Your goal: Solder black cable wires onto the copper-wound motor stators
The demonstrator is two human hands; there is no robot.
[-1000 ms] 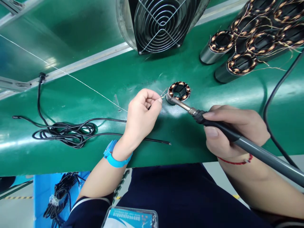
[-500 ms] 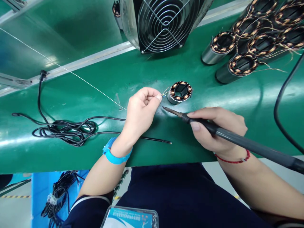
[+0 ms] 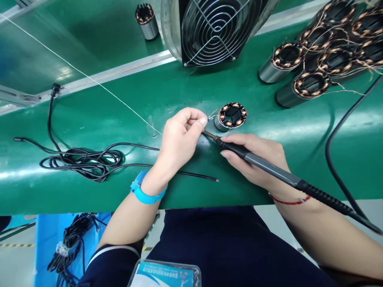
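Note:
A small motor stator (image 3: 232, 116) with copper windings stands on the green bench (image 3: 119, 119). My left hand (image 3: 179, 141) is closed in a pinch on thin lead wires (image 3: 212, 115) that run from the stator's left side; a thin solder wire (image 3: 89, 79) stretches from that hand up to the far left. My right hand (image 3: 254, 159) grips a soldering iron (image 3: 269, 167) like a pen. Its tip lies against my left fingertips, just left of the stator.
A caged metal fan (image 3: 215, 28) stands behind the stator. Several wound stators (image 3: 317, 56) are piled at the back right, and one more (image 3: 146, 16) stands at the back left. A coiled black cable (image 3: 80, 161) lies on the left. The iron's black cord (image 3: 338, 131) loops on the right.
The soldering iron's tip has left the stator's front edge and moved left to my left fingertips. My right hand slid left with it. My left hand kept its pinch.

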